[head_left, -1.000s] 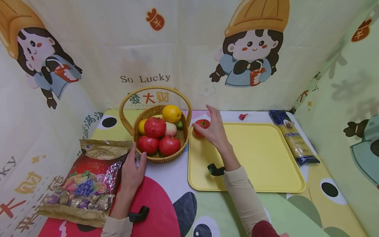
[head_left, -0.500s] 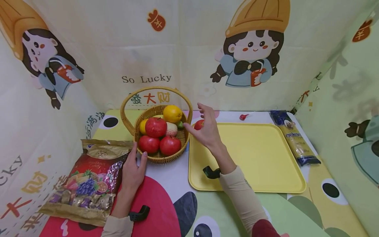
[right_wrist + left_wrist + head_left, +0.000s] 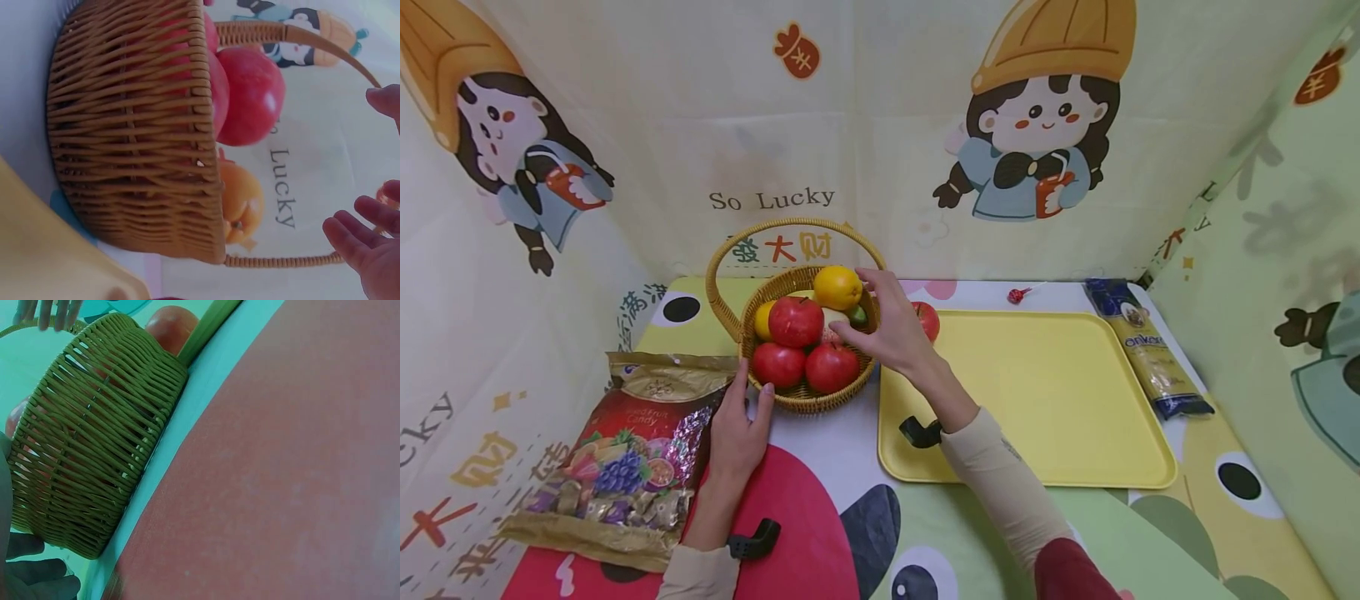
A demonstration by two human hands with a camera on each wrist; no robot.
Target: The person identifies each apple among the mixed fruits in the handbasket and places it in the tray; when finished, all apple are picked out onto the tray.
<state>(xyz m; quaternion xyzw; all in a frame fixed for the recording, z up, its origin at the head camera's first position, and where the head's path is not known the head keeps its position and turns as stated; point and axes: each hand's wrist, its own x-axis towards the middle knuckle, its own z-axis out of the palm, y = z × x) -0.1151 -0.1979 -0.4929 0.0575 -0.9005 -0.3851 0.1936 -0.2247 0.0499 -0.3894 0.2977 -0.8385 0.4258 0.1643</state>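
A wicker basket with a tall handle stands at the back left, holding several fruits. Among them are red apples, an orange, and a pale speckled fruit with a green one beside it. My left hand rests against the front left of the basket, thumb and fingers fairly straight. Over the basket's right side hovers my right hand, thumb and fingers spread; the right wrist view shows nothing between them. Behind the right hand, one apple sits at the tray's back left corner, partly hidden.
A yellow tray lies right of the basket. A pasta packet rests along the tray's right side, and a red lollipop lies behind it. On the left is a large red-and-gold candy bag. Printed cloth walls enclose the table.
My right hand has moved left, from the apple at the tray's corner to above the basket's right side, and that apple stays behind. The left hand keeps its place at the basket.
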